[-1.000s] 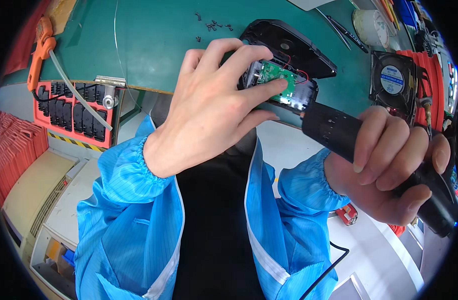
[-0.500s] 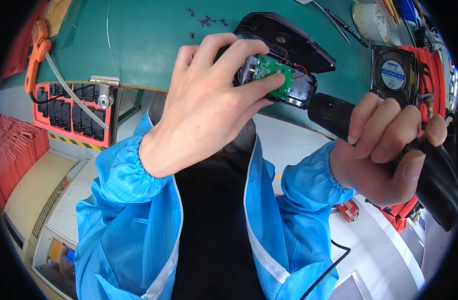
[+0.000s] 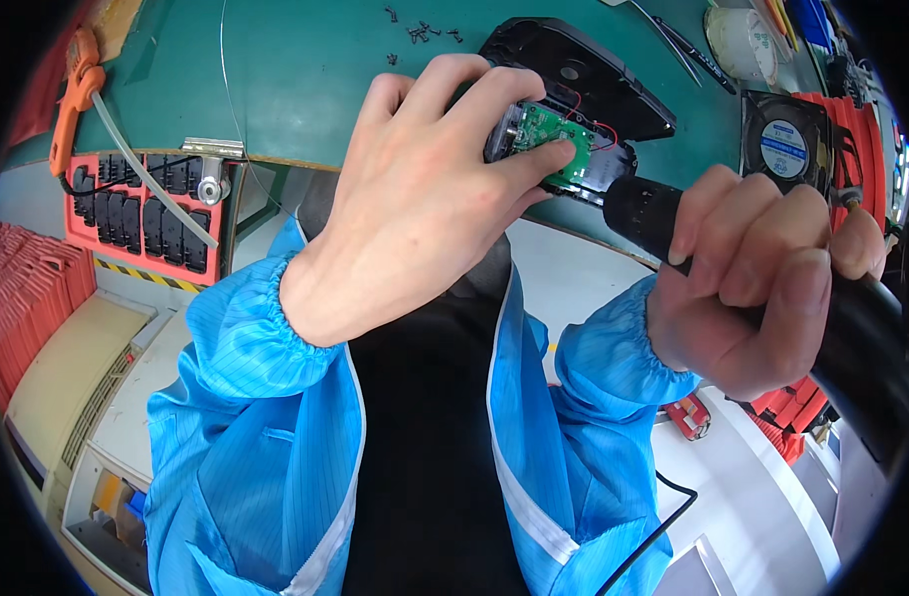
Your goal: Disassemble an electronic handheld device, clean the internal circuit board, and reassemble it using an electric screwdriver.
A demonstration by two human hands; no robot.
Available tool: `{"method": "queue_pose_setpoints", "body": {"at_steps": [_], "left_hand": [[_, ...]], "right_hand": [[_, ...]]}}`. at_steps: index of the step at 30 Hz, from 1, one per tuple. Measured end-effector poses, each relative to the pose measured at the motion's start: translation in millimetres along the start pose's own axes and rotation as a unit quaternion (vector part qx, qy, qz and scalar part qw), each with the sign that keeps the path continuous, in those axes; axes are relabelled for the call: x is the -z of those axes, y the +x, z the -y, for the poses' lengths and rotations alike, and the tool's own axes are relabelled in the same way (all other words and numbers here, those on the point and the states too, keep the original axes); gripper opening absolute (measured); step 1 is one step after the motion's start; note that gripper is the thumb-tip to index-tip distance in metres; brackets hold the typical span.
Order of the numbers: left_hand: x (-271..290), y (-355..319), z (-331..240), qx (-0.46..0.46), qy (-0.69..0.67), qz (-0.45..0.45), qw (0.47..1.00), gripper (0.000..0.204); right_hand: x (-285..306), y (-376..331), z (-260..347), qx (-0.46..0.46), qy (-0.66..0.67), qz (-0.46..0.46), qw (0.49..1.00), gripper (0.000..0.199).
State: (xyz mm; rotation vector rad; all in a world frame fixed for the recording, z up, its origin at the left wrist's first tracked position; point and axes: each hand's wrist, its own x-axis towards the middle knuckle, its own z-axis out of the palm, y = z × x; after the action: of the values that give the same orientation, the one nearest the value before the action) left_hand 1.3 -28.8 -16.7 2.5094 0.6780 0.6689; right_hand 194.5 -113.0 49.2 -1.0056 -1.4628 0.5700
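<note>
My left hand (image 3: 430,189) is closed over a black plastic housing (image 3: 616,164) at the front edge of the green table. Its thumb presses on the green circuit board (image 3: 546,134) inside. Thin red wires (image 3: 604,129) join the board to a black cover (image 3: 599,74) standing tilted behind the housing. In my right hand (image 3: 753,273) is a black electric screwdriver (image 3: 638,214), fingers wrapped round its body. Its front end lies close to the housing's right end; I cannot tell whether the bit touches anything.
Several small black screws (image 3: 425,35) lie beyond my left hand. Tweezers (image 3: 688,50), a white roll (image 3: 743,45) and a black fan (image 3: 780,144) are at the far right. An orange glue gun (image 3: 77,94) hangs left, near a red tray (image 3: 147,214) of black parts.
My left hand and the housing have shifted slightly to the right. The screwdriver's front end has moved a little left, nearer the housing, and my right hand has turned slightly.
</note>
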Motion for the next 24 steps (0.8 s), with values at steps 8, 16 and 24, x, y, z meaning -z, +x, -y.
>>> {"method": "queue_pose_setpoints", "body": {"at_steps": [8,16,24], "left_hand": [[-1,-2,-1,-0.003,0.008,-0.002,1.000,0.039],[0,-2,-2,-0.004,0.005,-0.002,1.000,0.039],[1,-1,5,-0.014,0.009,0.007,1.000,0.039]], "right_hand": [[0,2,5,0.010,0.069,-0.026,0.997,0.039],[23,13,36,0.009,0.158,-0.099,0.983,0.026],[100,74,-58,0.079,-0.059,-0.294,0.951,0.049]]}}
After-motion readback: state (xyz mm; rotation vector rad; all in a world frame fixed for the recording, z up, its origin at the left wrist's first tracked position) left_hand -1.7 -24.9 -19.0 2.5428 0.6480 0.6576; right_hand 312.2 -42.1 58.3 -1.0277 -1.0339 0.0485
